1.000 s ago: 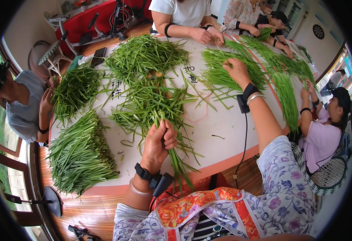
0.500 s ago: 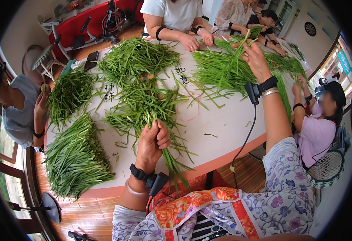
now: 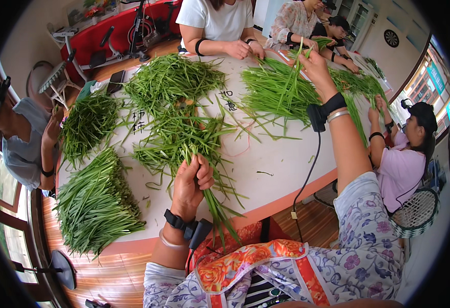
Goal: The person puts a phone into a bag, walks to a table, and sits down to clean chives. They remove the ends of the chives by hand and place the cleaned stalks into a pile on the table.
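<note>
Presently, I log a woven basket [image 3: 415, 211] to the right of, and nearer than, the right hand [image 3: 315, 68]; its contents I cannot make out. I record the left hand [image 3: 193, 177] closed around a bundle of green stalks [image 3: 213, 205], pale ends pointing away just beyond the fist, leaves trailing toward the body, long axis slanting from far left to near right. Well apart from it, the right hand pinches some long stems [image 3: 295, 72], pale tips uppermost, leaves hanging over the leafy pile [image 3: 266, 84] leftward.
</note>
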The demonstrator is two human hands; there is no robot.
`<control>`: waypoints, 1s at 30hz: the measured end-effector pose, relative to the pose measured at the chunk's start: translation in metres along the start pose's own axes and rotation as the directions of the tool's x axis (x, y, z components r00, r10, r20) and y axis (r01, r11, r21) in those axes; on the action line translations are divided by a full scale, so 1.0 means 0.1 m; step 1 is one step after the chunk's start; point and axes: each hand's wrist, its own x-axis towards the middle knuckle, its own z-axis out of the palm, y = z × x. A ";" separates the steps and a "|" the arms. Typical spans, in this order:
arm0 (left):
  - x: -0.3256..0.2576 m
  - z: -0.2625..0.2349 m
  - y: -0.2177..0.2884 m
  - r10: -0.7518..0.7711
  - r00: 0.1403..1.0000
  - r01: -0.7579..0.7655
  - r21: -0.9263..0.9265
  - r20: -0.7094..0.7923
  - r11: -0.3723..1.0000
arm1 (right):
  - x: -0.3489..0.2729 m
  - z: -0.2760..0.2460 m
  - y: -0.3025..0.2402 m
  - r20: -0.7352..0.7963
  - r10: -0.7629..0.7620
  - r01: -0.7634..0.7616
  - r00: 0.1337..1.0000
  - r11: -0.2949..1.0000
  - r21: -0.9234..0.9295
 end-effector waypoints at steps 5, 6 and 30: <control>-0.06 -0.02 0.02 0.040 0.999 -0.040 -0.023 -0.033 0.999 | -0.07 0.14 -0.57 -0.009 0.112 -0.112 0.994 0.994 -0.007; -0.05 0.00 0.02 0.048 0.998 -0.049 -0.028 -0.034 0.998 | -0.04 0.10 -0.55 -0.015 0.109 -0.110 0.994 0.994 -0.009; -0.03 -0.13 -0.01 0.223 0.949 -0.227 0.010 -0.223 0.974 | -1.91 2.20 -1.37 0.581 -0.275 0.342 0.766 0.940 -0.007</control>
